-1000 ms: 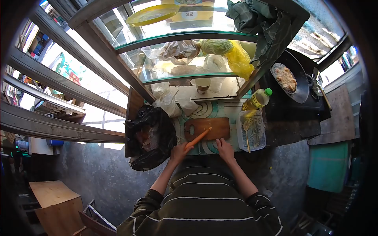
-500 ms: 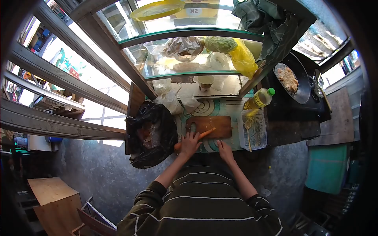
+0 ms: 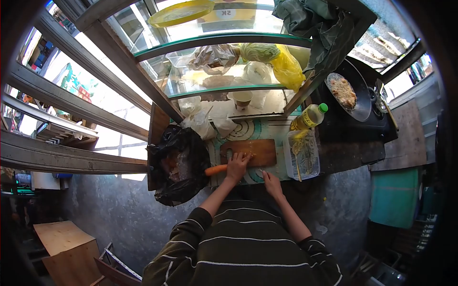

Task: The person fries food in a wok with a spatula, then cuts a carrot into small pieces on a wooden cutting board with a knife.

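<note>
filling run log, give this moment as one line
left hand: on carrot, over cutting board; right hand: near board's front edge, grip unclear; black bag: left of board; clear tub: right

A: Upper centre, glass-shelved cabinet (image 3: pixel 224 40). Contents?
B: Yellow bag (image 3: pixel 289 71); paper cup (image 3: pixel 242 99) below, upright. Dark cloth (image 3: pixel 329 35) hangs at its right side.
A: Right of centre?
B: Green-capped bottle (image 3: pixel 307 118), tilted in view, near clear plastic container (image 3: pixel 311 164). Upper right: black pan (image 3: pixel 364 102) on black stove (image 3: pixel 350 135).
A: Left of centre?
B: Black plastic bag (image 3: pixel 190 177), open, crumpled.
</note>
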`<state>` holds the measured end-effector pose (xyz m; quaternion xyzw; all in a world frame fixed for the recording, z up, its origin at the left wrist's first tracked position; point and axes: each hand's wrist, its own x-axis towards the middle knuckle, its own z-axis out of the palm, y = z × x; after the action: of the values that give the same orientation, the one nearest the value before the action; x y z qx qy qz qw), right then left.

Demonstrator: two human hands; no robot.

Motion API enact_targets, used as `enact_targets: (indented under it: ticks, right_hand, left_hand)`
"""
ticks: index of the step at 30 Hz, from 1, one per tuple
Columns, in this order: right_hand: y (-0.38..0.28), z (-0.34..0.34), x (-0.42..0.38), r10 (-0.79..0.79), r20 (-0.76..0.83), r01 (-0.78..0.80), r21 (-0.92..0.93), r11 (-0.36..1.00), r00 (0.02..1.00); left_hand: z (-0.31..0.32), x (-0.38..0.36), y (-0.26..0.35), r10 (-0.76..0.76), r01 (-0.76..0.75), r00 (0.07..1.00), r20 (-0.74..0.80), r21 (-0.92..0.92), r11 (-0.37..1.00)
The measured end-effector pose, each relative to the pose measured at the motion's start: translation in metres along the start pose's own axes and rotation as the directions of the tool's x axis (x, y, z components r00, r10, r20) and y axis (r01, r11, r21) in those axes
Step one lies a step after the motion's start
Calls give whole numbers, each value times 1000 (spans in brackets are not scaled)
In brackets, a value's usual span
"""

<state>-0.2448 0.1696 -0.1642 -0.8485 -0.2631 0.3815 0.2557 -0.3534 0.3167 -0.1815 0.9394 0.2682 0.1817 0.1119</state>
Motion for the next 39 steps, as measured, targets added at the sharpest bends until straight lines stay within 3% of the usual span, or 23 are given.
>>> enact_targets:
  ticks: [4,6,13,24,31,33,39]
  right_hand:
    - [-7,-4,-4,-27,-8,27,-38,999,1000]
    - [-10,-6,-8,-103,-86,96,-84,992,991]
    - [-22,-25,-14,-40,-2,39,-152,988,999]
    - [-39,-18,-25,11,-78,-34,-294,955,997]
    - [-27,-15,-10,16,0,-15,-248,969,1000]
    - [-22,-12,3,-98,51,104,-131,986,994]
    - [-18,3,20,-166,3,166,-72,984,986]
  left_hand:
    - [1,0,0,-4,4,1000,6,-11,1000]
    - [0,0,0,1,-1,1000,3,-19,1000]
    - [-1,0,1,10,-10,1000,-4,-12,1000]
    - [0,-1,2,-6,6,1000,1,-9,1000]
    - [1,-1,4,-35,35,999,4,6,999]
    - [2,-1,4,-25,26,1000,-14,9,1000]
    - [1,0,2,5,-4,1000,-27,19,1000]
